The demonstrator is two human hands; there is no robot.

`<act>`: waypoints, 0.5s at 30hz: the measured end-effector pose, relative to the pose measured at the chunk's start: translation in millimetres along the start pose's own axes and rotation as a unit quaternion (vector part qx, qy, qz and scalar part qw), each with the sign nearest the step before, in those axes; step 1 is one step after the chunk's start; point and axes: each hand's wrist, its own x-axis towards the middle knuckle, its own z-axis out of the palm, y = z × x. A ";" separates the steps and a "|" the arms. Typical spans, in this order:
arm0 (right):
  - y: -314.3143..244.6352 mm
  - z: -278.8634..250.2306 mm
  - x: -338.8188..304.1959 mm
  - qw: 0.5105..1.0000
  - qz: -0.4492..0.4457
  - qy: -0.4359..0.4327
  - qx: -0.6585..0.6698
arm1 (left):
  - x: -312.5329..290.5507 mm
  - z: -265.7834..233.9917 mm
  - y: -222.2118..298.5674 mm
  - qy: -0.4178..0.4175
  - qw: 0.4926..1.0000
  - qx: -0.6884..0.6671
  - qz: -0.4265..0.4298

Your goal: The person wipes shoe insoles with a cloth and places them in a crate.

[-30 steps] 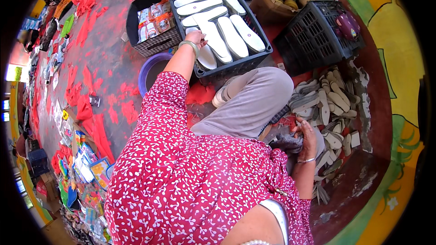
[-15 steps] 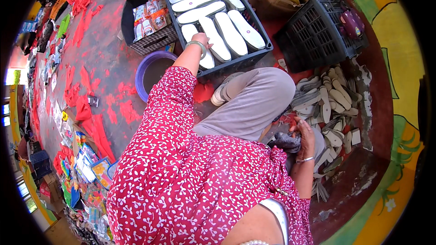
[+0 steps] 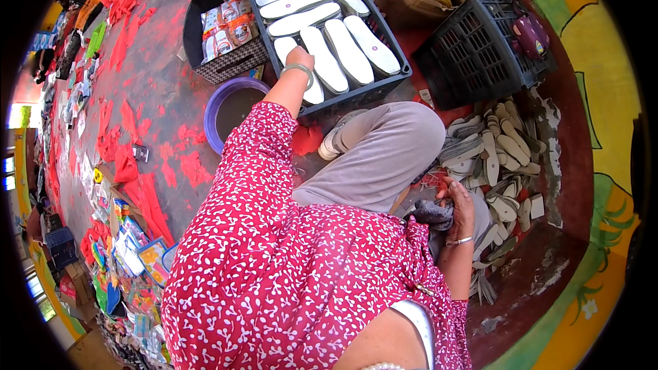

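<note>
My left hand (image 3: 300, 60) reaches into a dark plastic crate (image 3: 394, 83) of white shoe insoles. Its fingers are bent down over the white insole (image 3: 313, 90) at the crate's near left corner, whose middle it covers; the fingertips are hidden. Several more white insoles (image 3: 325, 60) lie beside and beyond it, on top of stacks. Low at my right side, my right hand (image 3: 463, 211) has its fingers curled against a dark grey, soft-looking bundle (image 3: 433, 214). What kind of thing the bundle is, I cannot make out.
A purple basin (image 3: 214, 113) stands left of the crate, near a fabric box (image 3: 226, 65) of packets. A black crate (image 3: 480, 48) leans at the right, above a heap of pale insoles (image 3: 504, 144) along the wall. Red scraps (image 3: 147, 199) litter the left floor.
My left hand has shifted slightly left on the same insole, its fingers more bent. The right hand and the dark bundle look almost unmoved.
</note>
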 end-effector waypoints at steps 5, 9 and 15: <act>0.9 2.3 -1.7 1.000 0.011 0.007 0.028 | -46.5 -31.0 12.8 -0.061 0.979 0.174 0.081; 5.9 -4.9 5.1 1.000 -0.009 -0.013 0.000 | -72.1 -64.9 25.1 -0.200 0.906 0.353 0.121; 6.1 -5.5 5.0 0.999 -0.017 -0.024 -0.025 | -73.7 -75.2 18.6 -0.271 0.866 0.408 0.102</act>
